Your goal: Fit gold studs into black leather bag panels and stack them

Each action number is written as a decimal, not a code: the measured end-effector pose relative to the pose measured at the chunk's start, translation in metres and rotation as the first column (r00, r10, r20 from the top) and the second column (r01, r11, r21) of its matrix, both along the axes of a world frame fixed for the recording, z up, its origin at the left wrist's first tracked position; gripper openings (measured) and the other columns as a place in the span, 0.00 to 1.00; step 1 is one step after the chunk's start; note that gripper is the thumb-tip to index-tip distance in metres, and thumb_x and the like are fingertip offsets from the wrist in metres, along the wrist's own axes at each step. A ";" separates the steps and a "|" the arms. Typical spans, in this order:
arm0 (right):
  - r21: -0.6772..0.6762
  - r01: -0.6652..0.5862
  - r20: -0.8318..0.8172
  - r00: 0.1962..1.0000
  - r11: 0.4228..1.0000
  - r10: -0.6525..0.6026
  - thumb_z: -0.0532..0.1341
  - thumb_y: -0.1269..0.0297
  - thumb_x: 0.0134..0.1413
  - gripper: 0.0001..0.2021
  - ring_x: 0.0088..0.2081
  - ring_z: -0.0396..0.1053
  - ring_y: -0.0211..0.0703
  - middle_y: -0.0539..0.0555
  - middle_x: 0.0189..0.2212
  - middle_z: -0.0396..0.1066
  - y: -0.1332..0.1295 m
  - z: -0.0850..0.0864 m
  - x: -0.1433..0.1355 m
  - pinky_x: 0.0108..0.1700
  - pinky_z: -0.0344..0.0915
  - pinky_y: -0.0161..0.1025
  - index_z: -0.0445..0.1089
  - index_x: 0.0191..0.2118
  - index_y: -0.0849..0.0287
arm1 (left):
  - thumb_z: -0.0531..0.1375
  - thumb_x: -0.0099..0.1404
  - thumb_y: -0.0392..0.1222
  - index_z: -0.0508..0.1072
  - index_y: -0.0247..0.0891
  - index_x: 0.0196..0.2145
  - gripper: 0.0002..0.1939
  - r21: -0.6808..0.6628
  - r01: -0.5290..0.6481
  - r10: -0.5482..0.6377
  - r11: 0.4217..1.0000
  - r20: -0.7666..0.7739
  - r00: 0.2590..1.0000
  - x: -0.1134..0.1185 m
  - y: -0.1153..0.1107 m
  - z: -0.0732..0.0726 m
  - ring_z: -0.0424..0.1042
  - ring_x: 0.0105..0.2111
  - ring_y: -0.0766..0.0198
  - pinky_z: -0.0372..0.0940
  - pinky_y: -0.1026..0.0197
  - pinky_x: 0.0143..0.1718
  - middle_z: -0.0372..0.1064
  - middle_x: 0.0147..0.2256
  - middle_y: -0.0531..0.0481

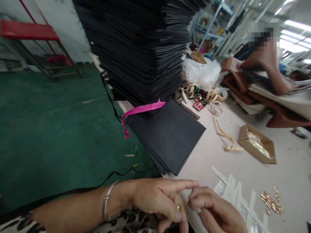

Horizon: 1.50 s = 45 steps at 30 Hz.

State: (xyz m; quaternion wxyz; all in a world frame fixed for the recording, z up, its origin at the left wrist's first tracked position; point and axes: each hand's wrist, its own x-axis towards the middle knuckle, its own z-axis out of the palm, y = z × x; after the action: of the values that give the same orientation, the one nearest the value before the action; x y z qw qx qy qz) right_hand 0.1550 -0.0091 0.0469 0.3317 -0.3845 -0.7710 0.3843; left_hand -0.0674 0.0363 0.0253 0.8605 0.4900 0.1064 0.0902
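Note:
My left hand (pixel 160 197), with a silver bangle and a ring, is over the table's near edge, its index finger stretched out to the right and its other fingers apart and bent down. The tip of that finger meets the curled fingers of my right hand (pixel 213 207). Something small and pale shows under the right fingertips, too hidden to name. Just beyond the hands lies a short pile of flat black pieces (pixel 170 132). A pink strip (pixel 145 108) lies across its far corner, one end hanging over the edge.
A tall stack of black sheets (pixel 145 48) rises behind. Rightward on the table (pixel 204 158) are white strips (pixel 239 194), loose gold metal pieces (pixel 272 202), an open cardboard box (pixel 257 144) and brown leather pieces (pixel 257 71). A red-topped bench (pixel 29 30) stands far left.

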 end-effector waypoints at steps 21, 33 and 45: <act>0.264 0.297 0.375 0.845 0.918 -0.381 0.59 0.61 0.60 0.11 0.32 0.75 0.41 0.52 0.35 0.80 0.109 -0.038 -0.042 0.39 0.72 0.38 0.79 0.42 0.56 | 0.61 0.59 0.53 0.66 0.38 0.45 0.21 0.055 -0.886 0.768 0.460 -0.525 0.367 -0.046 -0.022 -0.013 0.49 0.16 0.77 0.41 0.67 0.17 0.69 0.32 0.56; -0.505 0.540 0.095 0.810 0.673 -0.579 0.71 0.51 0.42 0.22 0.42 0.76 0.48 0.56 0.42 0.80 0.045 -0.054 -0.025 0.45 0.72 0.43 0.79 0.45 0.54 | 0.67 0.58 0.41 0.75 0.37 0.43 0.14 0.017 -0.837 0.800 0.546 -0.306 0.516 -0.042 -0.032 -0.020 0.72 0.42 0.59 0.65 0.56 0.49 0.75 0.41 0.49; -0.673 0.331 -0.106 0.842 0.662 -0.529 0.75 0.51 0.37 0.19 0.26 0.72 0.38 0.51 0.24 0.76 0.059 -0.037 -0.053 0.33 0.71 0.36 0.79 0.34 0.59 | 0.69 0.53 0.53 0.75 0.37 0.36 0.19 -0.035 -0.853 0.751 0.521 -0.456 0.478 -0.022 -0.024 -0.006 0.47 0.16 0.76 0.43 0.69 0.16 0.58 0.20 0.60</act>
State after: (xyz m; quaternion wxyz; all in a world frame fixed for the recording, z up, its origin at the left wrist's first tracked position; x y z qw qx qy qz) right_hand 0.1020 0.0500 0.0095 0.3754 -0.5842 -0.4240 0.5814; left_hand -0.0892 0.0121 0.0191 0.7311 0.2725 0.5024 0.3726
